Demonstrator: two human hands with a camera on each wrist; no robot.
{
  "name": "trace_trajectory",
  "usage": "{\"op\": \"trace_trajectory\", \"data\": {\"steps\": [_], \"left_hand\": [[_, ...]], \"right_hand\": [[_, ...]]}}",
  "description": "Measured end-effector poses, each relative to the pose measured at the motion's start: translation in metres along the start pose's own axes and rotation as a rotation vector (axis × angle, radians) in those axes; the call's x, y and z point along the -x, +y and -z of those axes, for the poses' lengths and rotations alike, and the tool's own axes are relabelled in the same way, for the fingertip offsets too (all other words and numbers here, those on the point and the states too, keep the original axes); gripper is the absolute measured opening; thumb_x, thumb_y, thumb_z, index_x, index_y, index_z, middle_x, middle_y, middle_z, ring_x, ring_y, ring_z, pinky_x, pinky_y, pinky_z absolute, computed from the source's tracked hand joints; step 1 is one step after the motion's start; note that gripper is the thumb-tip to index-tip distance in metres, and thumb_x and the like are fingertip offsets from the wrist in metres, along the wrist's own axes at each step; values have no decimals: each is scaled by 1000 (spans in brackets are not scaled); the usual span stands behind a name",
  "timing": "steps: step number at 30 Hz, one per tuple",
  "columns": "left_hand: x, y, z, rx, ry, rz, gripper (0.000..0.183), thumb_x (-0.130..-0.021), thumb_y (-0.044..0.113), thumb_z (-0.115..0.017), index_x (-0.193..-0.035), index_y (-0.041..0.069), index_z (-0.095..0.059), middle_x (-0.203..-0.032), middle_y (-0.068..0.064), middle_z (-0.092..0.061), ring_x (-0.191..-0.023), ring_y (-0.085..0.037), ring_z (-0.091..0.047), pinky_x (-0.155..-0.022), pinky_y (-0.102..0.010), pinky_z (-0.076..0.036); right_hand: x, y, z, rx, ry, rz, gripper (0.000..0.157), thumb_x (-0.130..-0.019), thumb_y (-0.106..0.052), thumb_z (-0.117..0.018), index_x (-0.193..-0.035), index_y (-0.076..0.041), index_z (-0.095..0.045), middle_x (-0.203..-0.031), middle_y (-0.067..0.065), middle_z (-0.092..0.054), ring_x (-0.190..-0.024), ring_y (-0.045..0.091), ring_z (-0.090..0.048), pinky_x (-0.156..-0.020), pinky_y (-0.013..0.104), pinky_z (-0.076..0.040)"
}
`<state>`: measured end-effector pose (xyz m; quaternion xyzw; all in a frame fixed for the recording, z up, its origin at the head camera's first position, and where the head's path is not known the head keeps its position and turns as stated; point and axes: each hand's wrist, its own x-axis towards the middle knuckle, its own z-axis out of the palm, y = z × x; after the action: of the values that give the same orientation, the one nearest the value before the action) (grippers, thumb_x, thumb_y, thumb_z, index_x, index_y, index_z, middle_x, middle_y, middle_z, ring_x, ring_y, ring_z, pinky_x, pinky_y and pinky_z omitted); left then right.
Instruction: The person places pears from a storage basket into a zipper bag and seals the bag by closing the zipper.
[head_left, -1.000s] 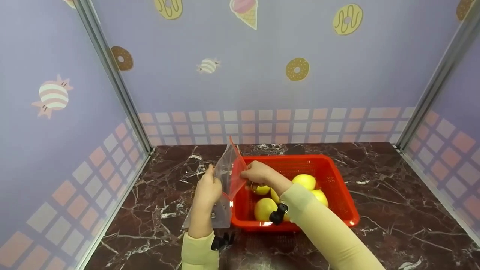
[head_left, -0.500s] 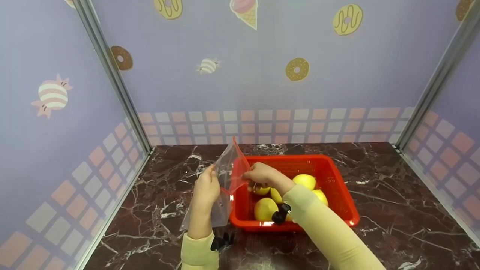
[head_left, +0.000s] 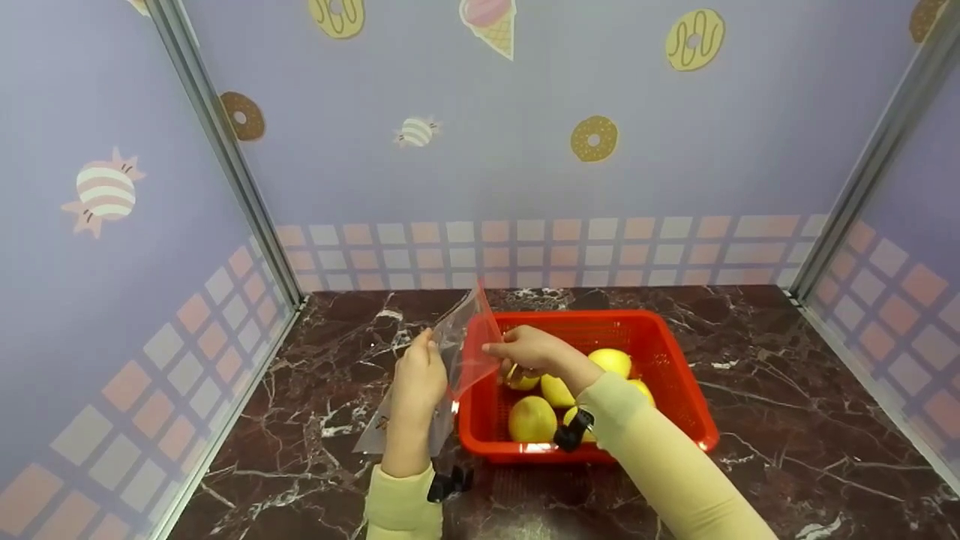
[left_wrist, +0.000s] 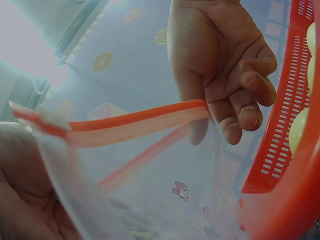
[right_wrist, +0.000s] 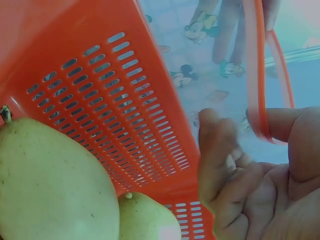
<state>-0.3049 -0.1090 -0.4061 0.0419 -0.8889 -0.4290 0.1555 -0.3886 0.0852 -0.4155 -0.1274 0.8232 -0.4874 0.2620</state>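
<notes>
A clear zip bag (head_left: 457, 337) with an orange-red zip strip and small cartoon prints is held up left of the basket, its mouth spread apart. My left hand (head_left: 418, 379) grips the bag's left side; in the right wrist view its fingers (right_wrist: 232, 30) show through the film. At the opposite edge is my right hand (head_left: 532, 349). Its thumb (right_wrist: 280, 122) reaches inside the mouth behind the zip strip (right_wrist: 256, 65), while the other fingers (right_wrist: 217, 145) curl loosely outside, apart from the film. Pears (head_left: 532, 418) lie in the red basket (head_left: 694, 382) beneath the right forearm.
The basket has slotted walls (right_wrist: 105, 90) and stands on a dark marbled tabletop (head_left: 780, 397). Purple panels (head_left: 517, 172) with sweets and tile prints enclose the back and sides. A small black device (head_left: 574, 430) sits at the right wrist, another (head_left: 450, 484) at the left.
The bag's mouth has shifted slightly right and its top corner has dipped. My right hand has moved a little right, its fingers loosening from the bag. The basket and pears stay put.
</notes>
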Motion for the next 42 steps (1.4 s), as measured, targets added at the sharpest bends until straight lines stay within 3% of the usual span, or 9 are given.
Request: {"op": "trace_trajectory", "data": {"steps": [3,8,15,20,24,30,39,42], "left_hand": [[1,0,-2,3,18,-29,41,-107,8,-41,-140,-11,-54,-141,-32,-59,-131,-49,-58,-112,-58,-45],[0,-1,-3,4,50,-56,40,-105,7,-42,-137,-13,-56,-138,-33,-61,-128,-50,-59,-110,-58,-46],[-2,-1,-3,25,16,-31,43,-108,10,-38,-142,-11,-52,-144,-30,-57,-133,-48,-56,-113,-58,-45],[-3,-1,-4,30,22,-47,43,-107,9,-38,-142,-12,-52,-143,-31,-57,-133,-49,-56,-113,-58,-45],[-3,-2,-4,25,32,-50,42,-107,9,-39,-141,-12,-53,-143,-30,-58,-133,-49,-56,-113,-58,-45],[-3,-2,-4,20,25,-35,43,-107,10,-39,-142,-11,-53,-145,-30,-57,-134,-48,-55,-114,-58,-44],[-2,-3,-7,4,26,-35,42,-106,10,-40,-140,-10,-55,-142,-30,-59,-131,-49,-57,-111,-60,-45],[-2,-4,-6,21,-2,-21,42,-108,10,-39,-142,-10,-53,-143,-31,-57,-132,-49,-56,-112,-60,-45]], "right_hand": [[7,-2,6,3,3,9,41,-103,-48,-59,-102,-8,-70,-80,8,-76,-60,13,-69,-50,20,-41],[20,-4,18,40,20,26,50,-102,-54,-57,-120,-8,-70,-102,13,-78,-75,15,-72,-69,29,-55],[31,-2,31,275,-4,111,43,-101,-44,-62,-133,-15,-66,-126,7,-72,-110,29,-71,-88,41,-58],[33,0,37,450,-35,231,43,-99,-33,-68,-137,-13,-64,-140,14,-65,-130,35,-61,-108,53,-50],[35,1,38,545,-100,249,46,-95,-25,-73,-138,-13,-64,-143,15,-63,-133,38,-59,-111,55,-48],[35,4,33,663,-201,238,52,-90,-14,-77,-140,-14,-64,-147,6,-61,-137,36,-56,-115,55,-45],[26,10,18,765,-320,161,54,-86,-17,-82,-138,-19,-66,-149,1,-59,-139,29,-53,-119,52,-41],[22,12,14,815,-360,139,59,-85,-21,-84,-141,-20,-64,-151,1,-57,-141,26,-51,-121,51,-38]]}}
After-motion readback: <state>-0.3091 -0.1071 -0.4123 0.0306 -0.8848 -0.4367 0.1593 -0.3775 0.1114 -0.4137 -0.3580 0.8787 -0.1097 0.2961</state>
